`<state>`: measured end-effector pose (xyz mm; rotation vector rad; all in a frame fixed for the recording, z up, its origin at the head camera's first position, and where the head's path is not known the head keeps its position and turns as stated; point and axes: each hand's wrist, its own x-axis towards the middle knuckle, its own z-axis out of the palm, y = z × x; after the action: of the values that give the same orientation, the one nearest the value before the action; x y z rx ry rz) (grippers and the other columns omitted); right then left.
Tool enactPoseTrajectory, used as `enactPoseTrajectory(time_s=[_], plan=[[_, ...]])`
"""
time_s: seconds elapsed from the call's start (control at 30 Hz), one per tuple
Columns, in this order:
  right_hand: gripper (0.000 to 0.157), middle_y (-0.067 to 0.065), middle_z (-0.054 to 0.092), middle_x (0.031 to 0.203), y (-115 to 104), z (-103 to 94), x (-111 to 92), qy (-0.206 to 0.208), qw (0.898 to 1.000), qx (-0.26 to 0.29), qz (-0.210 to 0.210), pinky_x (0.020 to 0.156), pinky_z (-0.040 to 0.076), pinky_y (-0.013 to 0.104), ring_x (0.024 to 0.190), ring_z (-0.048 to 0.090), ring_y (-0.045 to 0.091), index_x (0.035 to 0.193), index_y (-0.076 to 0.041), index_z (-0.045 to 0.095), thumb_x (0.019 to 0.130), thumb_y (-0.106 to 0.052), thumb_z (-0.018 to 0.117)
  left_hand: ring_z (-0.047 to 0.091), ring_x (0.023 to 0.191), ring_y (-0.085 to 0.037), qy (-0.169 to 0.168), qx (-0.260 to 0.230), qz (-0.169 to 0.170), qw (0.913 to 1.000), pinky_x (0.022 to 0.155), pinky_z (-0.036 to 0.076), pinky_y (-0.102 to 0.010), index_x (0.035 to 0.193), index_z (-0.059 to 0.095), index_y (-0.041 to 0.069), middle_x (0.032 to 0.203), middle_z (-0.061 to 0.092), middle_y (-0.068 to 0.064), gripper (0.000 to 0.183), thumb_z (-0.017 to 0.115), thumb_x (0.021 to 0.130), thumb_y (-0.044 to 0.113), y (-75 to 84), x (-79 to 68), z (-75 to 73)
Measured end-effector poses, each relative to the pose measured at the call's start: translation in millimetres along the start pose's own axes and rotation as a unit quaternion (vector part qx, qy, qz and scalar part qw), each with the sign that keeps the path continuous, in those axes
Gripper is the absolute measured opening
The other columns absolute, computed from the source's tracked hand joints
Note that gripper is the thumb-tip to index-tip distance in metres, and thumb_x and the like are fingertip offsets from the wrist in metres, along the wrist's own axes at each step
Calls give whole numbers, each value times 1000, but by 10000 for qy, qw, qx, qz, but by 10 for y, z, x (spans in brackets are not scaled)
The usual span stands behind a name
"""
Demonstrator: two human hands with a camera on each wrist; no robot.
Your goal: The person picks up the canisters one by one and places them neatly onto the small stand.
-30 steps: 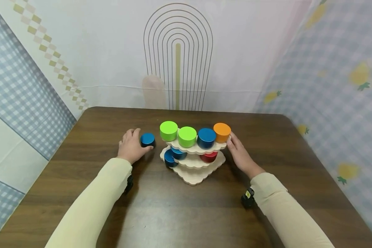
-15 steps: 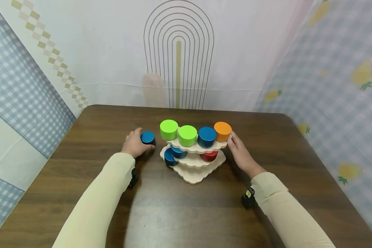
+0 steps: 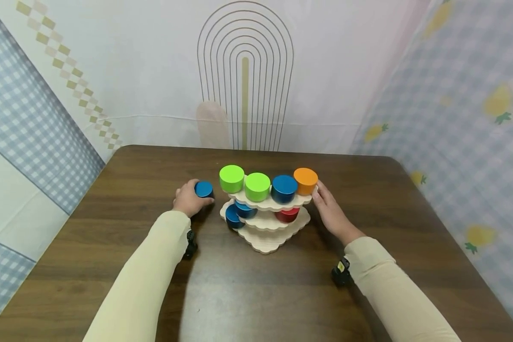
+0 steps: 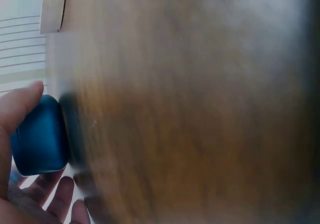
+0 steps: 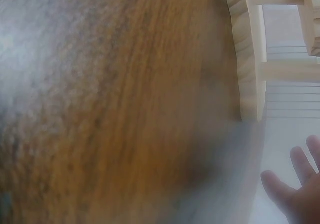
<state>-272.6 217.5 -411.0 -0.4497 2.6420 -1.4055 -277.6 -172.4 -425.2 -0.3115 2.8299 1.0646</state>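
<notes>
My left hand [image 3: 190, 199] is around a blue cylinder block [image 3: 204, 189] on the table, left of a tiered wooden stand [image 3: 265, 243]. In the left wrist view, the thumb [image 4: 22, 104] lies along one side of the block and the other fingers are at its opposite side. At the stand's right, my right hand [image 3: 331, 213] touches the top tier's edge with extended fingers. Two green blocks [image 3: 257, 186], a blue block [image 3: 284, 189] and an orange block [image 3: 305, 181] stand on that tier. Lower down are two blue blocks [image 3: 234, 217] and a red block [image 3: 287, 215], partly hidden.
The brown wooden table [image 3: 256, 294] extends around the stand, with a patterned cloth [image 3: 325, 71] hanging behind its far edge. Checked cloth [image 3: 444, 142] hangs along the right side. Small black wrist devices [image 3: 340, 271] sit below both sleeves.
My left hand has moved slightly right and closed in around the blue block, its fingers drawing together. The right hand and the stand have stayed in place.
</notes>
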Motion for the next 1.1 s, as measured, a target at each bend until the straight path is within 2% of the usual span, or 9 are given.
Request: enactPoseTrajectory(time_s=[0.27,0.53,0.6,0.83,1.1], plan=[[60,18,10,160,-76,-2,-1,-23,9996,110,-257,113,14,61,144,14,39,156,-12,9,106,-40,27,34,131,-44,188,-281,-8,9994,105,33,-59,146,31,1,144,36,-27,76,71,86,26,5,-39,-22],[55,25,9,158,-341,-45,-69,-113,9998,164,-84,112,12,63,143,13,45,153,-1,9,107,-25,28,37,130,-44,308,-464,252,9981,107,33,-58,144,31,-2,140,36,-29,75,71,86,23,26,-143,-132],[56,25,8,158,-326,-41,-61,-114,9999,119,-48,112,12,63,143,13,44,154,-2,9,107,-27,28,38,129,-43,339,-493,335,9976,106,33,-58,144,31,-3,139,36,-28,75,72,86,23,27,-175,-160],[62,17,8,160,-55,-14,27,-64,9999,-11,-78,112,12,62,145,13,39,156,-13,7,105,-42,26,37,127,-42,401,-520,624,9959,105,35,-58,141,32,-4,138,37,-28,75,74,84,21,35,-286,-210],[66,17,9,160,-30,-16,17,-68,10000,-40,-10,113,12,62,145,14,38,156,-13,7,104,-48,25,39,123,-40,428,-618,796,9940,105,35,-56,133,33,-6,133,38,-26,73,77,81,19,58,-454,-242]])
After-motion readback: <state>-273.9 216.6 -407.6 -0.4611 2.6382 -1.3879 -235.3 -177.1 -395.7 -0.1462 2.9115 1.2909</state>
